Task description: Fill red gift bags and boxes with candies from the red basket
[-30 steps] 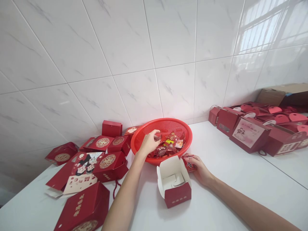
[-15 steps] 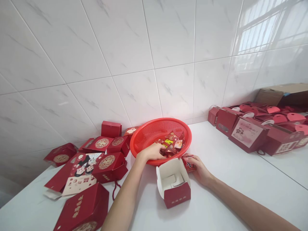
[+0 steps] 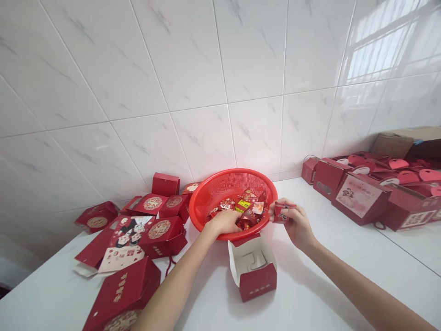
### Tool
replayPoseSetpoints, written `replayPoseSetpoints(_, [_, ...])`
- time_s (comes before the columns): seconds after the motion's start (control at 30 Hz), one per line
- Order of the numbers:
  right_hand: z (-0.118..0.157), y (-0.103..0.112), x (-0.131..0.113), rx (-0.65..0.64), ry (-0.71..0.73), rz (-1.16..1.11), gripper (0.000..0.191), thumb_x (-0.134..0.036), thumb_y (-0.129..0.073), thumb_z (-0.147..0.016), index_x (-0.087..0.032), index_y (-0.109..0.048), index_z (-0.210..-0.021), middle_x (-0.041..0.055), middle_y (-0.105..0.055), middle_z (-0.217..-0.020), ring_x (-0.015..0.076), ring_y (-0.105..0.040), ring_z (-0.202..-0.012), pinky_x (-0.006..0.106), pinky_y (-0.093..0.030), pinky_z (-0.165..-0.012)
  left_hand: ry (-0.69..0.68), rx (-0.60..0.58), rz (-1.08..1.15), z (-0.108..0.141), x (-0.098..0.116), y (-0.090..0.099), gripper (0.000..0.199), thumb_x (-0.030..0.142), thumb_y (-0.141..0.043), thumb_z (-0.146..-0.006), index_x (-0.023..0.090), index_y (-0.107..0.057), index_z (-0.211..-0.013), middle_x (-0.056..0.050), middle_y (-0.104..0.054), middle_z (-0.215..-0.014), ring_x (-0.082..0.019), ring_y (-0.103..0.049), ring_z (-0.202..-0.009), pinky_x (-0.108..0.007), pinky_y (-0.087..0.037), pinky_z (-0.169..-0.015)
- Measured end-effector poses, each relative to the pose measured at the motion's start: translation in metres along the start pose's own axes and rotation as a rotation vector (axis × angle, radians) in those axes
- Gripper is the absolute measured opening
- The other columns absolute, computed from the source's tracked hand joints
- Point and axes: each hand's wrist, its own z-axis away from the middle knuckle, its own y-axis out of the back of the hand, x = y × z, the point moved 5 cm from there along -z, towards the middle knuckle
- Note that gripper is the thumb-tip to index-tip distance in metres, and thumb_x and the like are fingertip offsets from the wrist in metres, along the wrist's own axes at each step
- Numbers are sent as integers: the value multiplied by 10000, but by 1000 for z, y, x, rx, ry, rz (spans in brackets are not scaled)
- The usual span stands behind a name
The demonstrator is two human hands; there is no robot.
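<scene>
A red plastic basket point(image 3: 210, 193) holds several small wrapped packets point(image 3: 246, 209), mostly red, one yellow-green. My left hand point(image 3: 225, 223) reaches over the basket's near rim into the packets; its fingertips are partly hidden among them, so its grip is unclear. Beside the basket's right rim, my right hand point(image 3: 292, 220) pinches a small red packet point(image 3: 280, 213) between thumb and fingers. Directly in front of the basket stands an open red box point(image 3: 257, 282) with a white inside, its top flaps up.
Red boxes with gold round prints point(image 3: 161, 234) and a printed card point(image 3: 122, 258) lie at the left. At the right stand many red boxes point(image 3: 360, 195) with a cardboard carton point(image 3: 392, 145) behind them. A tiled wall point(image 3: 193, 138) rises at the back.
My right hand has risen from beside the open box to the basket's right rim, bringing the red packet up. My left hand stays in the basket. The view has shifted slightly.
</scene>
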Motion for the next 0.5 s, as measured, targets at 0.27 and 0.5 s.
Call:
replayPoseSetpoints(0.27, [-52,-33,-2,114,5,29,189,-329,-676,-639,-202,-646,-777,40,-705,-762,231,-660,-759,319,-521,-655,-31,62,87,2,-3,-1,66,159,-631,-652,217,-644,-682,-34,-690,-723,-226,-631,-654,-260,-387,-553])
replayPoseSetpoints(0.5, [-71,-29,10,183,-125,33,210,-326,-717,-696,-210,-621,-843,27,-700,-715,219,-687,-753,312,-543,-641,-25,289,162,-7,-9,11,331,143,-615,-702,218,-735,-1000,-60,-732,-876,-254,-665,-818,-300,-469,-716])
